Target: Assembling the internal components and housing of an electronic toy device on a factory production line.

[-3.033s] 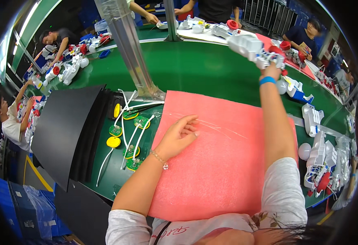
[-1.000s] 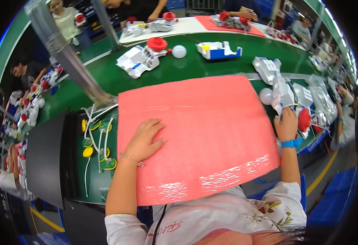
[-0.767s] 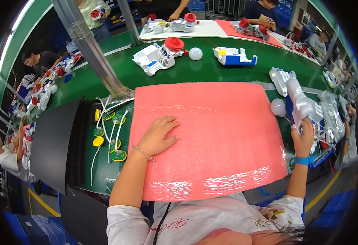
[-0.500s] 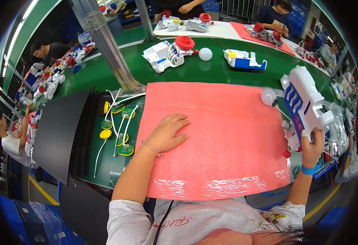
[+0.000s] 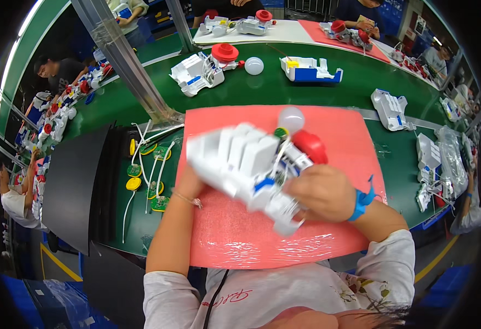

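A white plastic housing (image 5: 235,159) is tilted above the pink foam mat (image 5: 339,236), its ribbed, open inside facing up and slightly blurred. Wires, a red round part (image 5: 309,146) and a milky white ball (image 5: 291,119) show at its right side. My right hand (image 5: 323,192), with a blue band at the wrist, is closed round the housing's right part with curled fingers. My left hand (image 5: 190,182) reaches behind the housing's left end, and its fingers are hidden there.
Left lie small green circuit boards (image 5: 159,204) with white cables, beside black sheets (image 5: 76,181). On the green belt are another housing assembly (image 5: 199,74), a blue-white shell (image 5: 312,71) and a white shell (image 5: 392,109). A metal post (image 5: 128,60) stands behind the mat. Other people work around.
My right hand has brought the housing from the mat's right edge to over its middle, turning its inside upward. My left hand, earlier flat on the mat, is now behind the housing.
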The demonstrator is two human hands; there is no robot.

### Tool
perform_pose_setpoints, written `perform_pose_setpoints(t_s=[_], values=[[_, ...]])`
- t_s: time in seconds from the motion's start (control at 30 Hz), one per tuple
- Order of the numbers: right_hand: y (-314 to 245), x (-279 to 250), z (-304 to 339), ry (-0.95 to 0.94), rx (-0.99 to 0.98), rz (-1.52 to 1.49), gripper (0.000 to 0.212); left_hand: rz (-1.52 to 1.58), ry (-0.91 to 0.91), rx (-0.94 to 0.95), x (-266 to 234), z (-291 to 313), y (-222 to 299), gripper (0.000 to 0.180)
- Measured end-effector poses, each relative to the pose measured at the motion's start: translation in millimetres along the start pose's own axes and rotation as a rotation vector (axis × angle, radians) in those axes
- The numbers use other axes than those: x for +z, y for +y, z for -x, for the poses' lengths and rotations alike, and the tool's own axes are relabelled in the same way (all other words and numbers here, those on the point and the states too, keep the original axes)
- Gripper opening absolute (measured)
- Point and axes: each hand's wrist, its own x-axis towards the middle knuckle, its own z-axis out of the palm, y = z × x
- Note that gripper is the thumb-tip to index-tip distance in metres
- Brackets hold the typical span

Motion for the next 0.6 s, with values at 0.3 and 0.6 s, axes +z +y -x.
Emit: perform_pose_setpoints(t_s=[0.3, 0.6], values=[[-15.5, -0.7, 18.2, -0.317, -0.145, -0.075, 0.021, 0.893, -0.232, -0.602, -9.9, -6.0, 34.7, 0.051], [58.7, -21.0, 62.2, 0.093, 0.891, -0.726, 0.072, 0.482, -0.347, -0.425, -10.8, -12.8, 64.6, 0.029]])
